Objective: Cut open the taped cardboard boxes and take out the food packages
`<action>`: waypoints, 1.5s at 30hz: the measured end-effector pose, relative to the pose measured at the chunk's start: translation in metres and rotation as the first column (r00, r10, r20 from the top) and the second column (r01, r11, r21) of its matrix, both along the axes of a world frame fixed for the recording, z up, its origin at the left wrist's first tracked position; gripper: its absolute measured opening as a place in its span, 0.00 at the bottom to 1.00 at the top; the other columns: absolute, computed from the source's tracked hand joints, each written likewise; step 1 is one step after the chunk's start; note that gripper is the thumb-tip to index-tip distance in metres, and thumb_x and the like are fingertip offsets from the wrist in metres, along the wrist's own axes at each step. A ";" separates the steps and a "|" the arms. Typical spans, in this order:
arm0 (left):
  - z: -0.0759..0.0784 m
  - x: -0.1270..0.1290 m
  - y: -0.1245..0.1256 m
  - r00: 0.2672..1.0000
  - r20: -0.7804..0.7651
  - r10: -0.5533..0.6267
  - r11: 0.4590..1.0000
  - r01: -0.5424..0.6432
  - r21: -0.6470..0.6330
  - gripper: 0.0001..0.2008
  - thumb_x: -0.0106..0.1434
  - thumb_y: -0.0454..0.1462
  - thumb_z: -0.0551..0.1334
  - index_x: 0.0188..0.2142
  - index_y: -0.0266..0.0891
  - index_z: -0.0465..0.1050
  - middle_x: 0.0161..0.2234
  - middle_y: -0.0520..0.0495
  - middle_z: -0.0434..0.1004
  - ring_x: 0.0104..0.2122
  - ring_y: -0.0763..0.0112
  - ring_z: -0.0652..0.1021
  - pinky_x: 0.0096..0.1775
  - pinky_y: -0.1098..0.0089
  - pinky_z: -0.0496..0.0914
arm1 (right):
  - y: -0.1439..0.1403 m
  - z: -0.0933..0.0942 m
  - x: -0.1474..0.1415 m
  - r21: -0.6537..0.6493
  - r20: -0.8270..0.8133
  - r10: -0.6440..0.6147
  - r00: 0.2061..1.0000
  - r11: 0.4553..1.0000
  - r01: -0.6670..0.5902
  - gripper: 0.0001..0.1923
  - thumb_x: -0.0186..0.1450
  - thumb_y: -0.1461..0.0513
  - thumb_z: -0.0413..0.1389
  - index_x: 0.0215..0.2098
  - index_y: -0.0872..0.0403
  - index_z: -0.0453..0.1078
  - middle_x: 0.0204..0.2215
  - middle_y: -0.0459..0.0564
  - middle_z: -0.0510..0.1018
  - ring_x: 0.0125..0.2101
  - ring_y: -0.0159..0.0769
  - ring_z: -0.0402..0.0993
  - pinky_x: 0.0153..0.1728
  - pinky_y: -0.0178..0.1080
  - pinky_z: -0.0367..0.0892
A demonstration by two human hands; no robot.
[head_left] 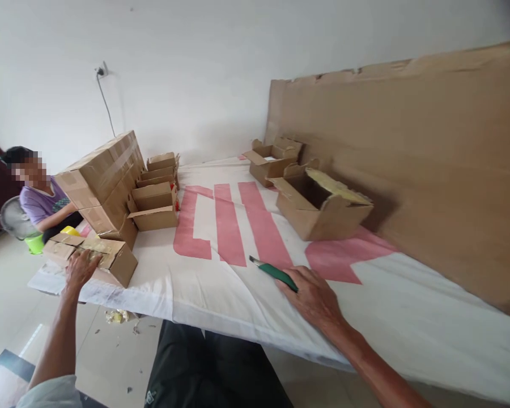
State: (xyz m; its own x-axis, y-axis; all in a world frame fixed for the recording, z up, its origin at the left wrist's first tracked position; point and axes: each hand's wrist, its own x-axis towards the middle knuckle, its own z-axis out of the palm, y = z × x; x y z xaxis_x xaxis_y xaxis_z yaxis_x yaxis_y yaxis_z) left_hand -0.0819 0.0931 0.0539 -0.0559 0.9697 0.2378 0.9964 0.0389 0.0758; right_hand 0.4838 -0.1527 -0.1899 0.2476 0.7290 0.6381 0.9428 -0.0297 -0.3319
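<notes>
My right hand [312, 294] is wrapped around a green utility knife [276, 276], its tip pointing left just above the cloth-covered table [238, 306]. At the table's left end, my left hand [81, 269] grips the top of a cardboard box [121, 265] with its fingers bent over the taped flaps. That box looks closed and has torn-looking tape along its top. Part of the left fingers' contact with it is hard to make out.
Taped cartons [110, 175] are stacked behind the held box. Beside them stand several open boxes [156, 212]. Two more open boxes, one nearer [314, 209], stand before a big cardboard sheet [429, 158]. A person [46, 204] sits at far left near a fan [17, 218].
</notes>
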 end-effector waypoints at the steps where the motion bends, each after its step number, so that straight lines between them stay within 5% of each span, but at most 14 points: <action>1: -0.003 0.000 0.001 1.000 -0.002 0.000 1.000 0.000 -0.001 0.28 0.68 0.56 0.58 0.57 0.42 0.79 0.62 0.29 0.77 0.62 0.35 0.75 0.56 0.44 0.73 | 0.000 0.003 -0.001 -0.010 -0.004 -0.005 1.000 1.000 0.005 0.12 0.73 0.54 0.54 0.42 0.51 0.76 0.37 0.56 0.79 0.39 0.49 0.74 0.42 0.47 0.69; 7: -0.007 0.003 0.006 0.999 -0.039 -0.038 0.999 0.038 -0.010 0.35 0.67 0.59 0.56 0.59 0.37 0.78 0.63 0.26 0.75 0.66 0.32 0.70 0.62 0.41 0.69 | -0.001 0.013 -0.003 -0.077 -0.002 -0.032 0.999 0.997 0.032 0.11 0.75 0.55 0.53 0.42 0.52 0.75 0.37 0.55 0.78 0.40 0.48 0.73 0.42 0.45 0.67; 14: -0.011 0.040 -0.035 0.997 -0.032 -0.068 0.996 0.069 0.053 0.38 0.65 0.64 0.57 0.61 0.43 0.77 0.60 0.30 0.77 0.61 0.25 0.73 0.57 0.35 0.70 | -0.001 0.015 -0.003 -0.051 -0.007 -0.068 0.998 0.996 0.067 0.09 0.74 0.57 0.54 0.42 0.51 0.73 0.37 0.54 0.78 0.39 0.47 0.73 0.42 0.45 0.67; 21: -0.018 0.046 -0.034 0.952 0.286 -0.107 0.992 0.083 0.093 0.34 0.66 0.52 0.60 0.65 0.34 0.71 0.60 0.30 0.77 0.62 0.43 0.75 0.63 0.48 0.70 | -0.003 0.008 -0.002 -0.018 -0.014 -0.060 0.998 0.998 0.060 0.10 0.74 0.55 0.53 0.40 0.50 0.73 0.35 0.54 0.78 0.39 0.48 0.73 0.41 0.46 0.67; 26: -0.042 0.058 -0.054 0.836 0.526 -0.156 0.987 0.111 0.115 0.37 0.58 0.56 0.66 0.61 0.37 0.75 0.55 0.36 0.80 0.49 0.49 0.81 0.51 0.53 0.78 | -0.005 0.002 0.001 -0.012 -0.027 -0.036 0.999 0.999 0.036 0.13 0.75 0.52 0.53 0.41 0.51 0.74 0.37 0.55 0.79 0.39 0.48 0.74 0.43 0.47 0.69; 32: -0.066 0.083 -0.089 0.534 0.816 -0.220 0.958 0.274 0.078 0.32 0.53 0.58 0.71 0.49 0.40 0.80 0.46 0.40 0.83 0.44 0.54 0.83 0.41 0.61 0.79 | -0.005 0.010 -0.004 -0.009 -0.249 -0.044 0.968 0.999 0.043 0.18 0.73 0.46 0.53 0.40 0.50 0.75 0.36 0.55 0.81 0.38 0.48 0.77 0.40 0.46 0.70; 36: -0.072 0.091 -0.096 0.368 0.906 -0.206 0.924 0.379 0.056 0.29 0.58 0.58 0.69 0.50 0.40 0.78 0.47 0.40 0.84 0.47 0.54 0.83 0.45 0.59 0.79 | 0.011 0.034 -0.043 -0.035 -0.660 -0.041 0.750 0.999 0.024 0.26 0.67 0.39 0.57 0.45 0.51 0.78 0.35 0.53 0.85 0.35 0.48 0.80 0.36 0.46 0.73; 41: -0.073 0.098 -0.100 0.348 0.909 -0.230 0.912 0.403 0.077 0.25 0.60 0.56 0.68 0.48 0.43 0.83 0.63 0.40 0.76 0.57 0.49 0.79 0.48 0.59 0.79 | 0.042 0.074 -0.115 0.132 -0.934 0.201 0.295 0.962 -0.239 0.30 0.65 0.35 0.60 0.44 0.51 0.79 0.46 0.58 0.87 0.47 0.52 0.84 0.45 0.50 0.78; 45: -0.074 0.107 -0.099 0.314 0.911 -0.267 0.875 0.476 0.093 0.20 0.59 0.53 0.69 0.44 0.43 0.85 0.59 0.39 0.76 0.57 0.49 0.78 0.50 0.58 0.78 | 0.047 0.092 -0.142 0.176 -0.950 0.232 0.210 0.951 -0.254 0.32 0.63 0.33 0.61 0.44 0.50 0.80 0.46 0.56 0.87 0.48 0.51 0.84 0.46 0.51 0.80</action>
